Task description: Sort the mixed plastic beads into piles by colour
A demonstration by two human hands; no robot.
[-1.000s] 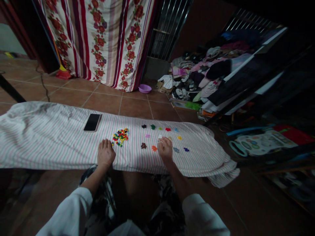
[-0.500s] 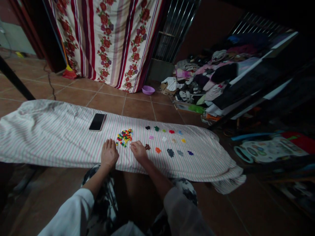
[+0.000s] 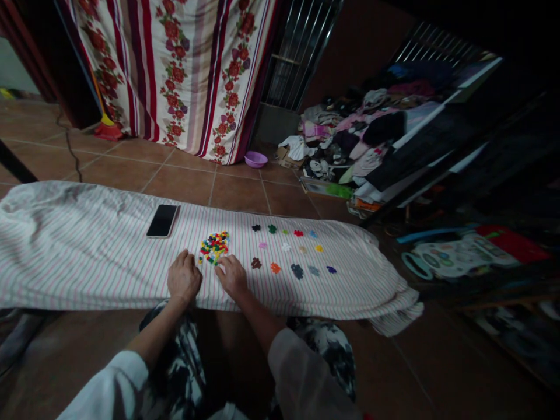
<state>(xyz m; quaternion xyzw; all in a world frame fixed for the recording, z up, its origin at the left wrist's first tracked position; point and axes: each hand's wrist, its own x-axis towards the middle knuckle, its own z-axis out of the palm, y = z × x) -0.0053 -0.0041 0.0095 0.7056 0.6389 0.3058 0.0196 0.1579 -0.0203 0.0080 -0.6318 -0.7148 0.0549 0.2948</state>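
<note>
- Head view: a long cloth-covered bench (image 3: 105, 251), striped, spans the foreground.
- Curtain (image 3: 192, 76), floral and striped, hanging beyond the bench.
- Heap of clothes (image 3: 350, 128), behind the bench, to the right of the curtain.
- Left hand (image 3: 184, 277): rests on the cloth with fingers bent, just beside the mixed pile; whether anything is under them, I cannot tell.
- Right hand (image 3: 233, 276): fingers curled, tips at the pile's near edge; I cannot tell whether they pinch a piece.
- Phone (image 3: 163, 221), lying flat, screen dark, left of the pile.
- Mixed pile (image 3: 213, 246) of small coloured pieces, on the bench just beyond both hands.
- Dark grey cluster (image 3: 297, 271), between the orange cluster (image 3: 275, 268) and the light grey cluster (image 3: 314, 270).
- Light green cluster (image 3: 284, 232), smallest, between dark green and red ones.
</note>
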